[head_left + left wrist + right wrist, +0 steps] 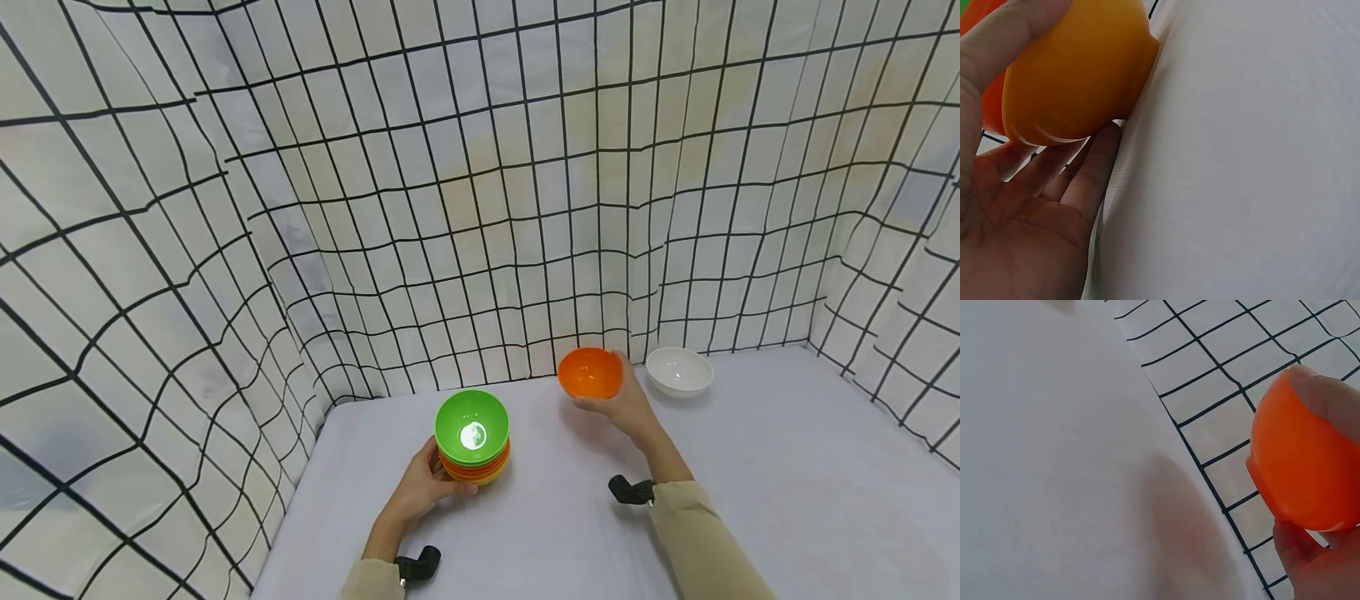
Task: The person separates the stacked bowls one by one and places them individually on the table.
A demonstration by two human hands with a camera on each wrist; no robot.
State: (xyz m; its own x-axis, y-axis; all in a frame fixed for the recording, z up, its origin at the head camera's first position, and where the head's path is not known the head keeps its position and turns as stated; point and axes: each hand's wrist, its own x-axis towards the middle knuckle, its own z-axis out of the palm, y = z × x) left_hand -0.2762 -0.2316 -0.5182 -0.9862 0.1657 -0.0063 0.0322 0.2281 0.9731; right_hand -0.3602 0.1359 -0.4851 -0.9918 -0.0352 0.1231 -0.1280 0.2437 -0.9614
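A stack of bowls stands on the white table toward the left, with a green bowl (472, 421) on top, orange rims under it and a yellow bowl (1082, 78) at the bottom. My left hand (420, 490) holds the stack from its left side, thumb in front and fingers behind. Off to the right, my right hand (627, 406) grips a single orange bowl (589, 372) between thumb and fingers. This orange bowl is off the table, its shadow showing below it in the right wrist view. Its inside looks bare.
Right of the orange bowl, a white bowl (679, 372) sits near the table's back edge. White sheeting with a black grid (525, 192) rises behind the table and on both sides. Each wrist carries a black device (632, 490) over a beige sleeve.
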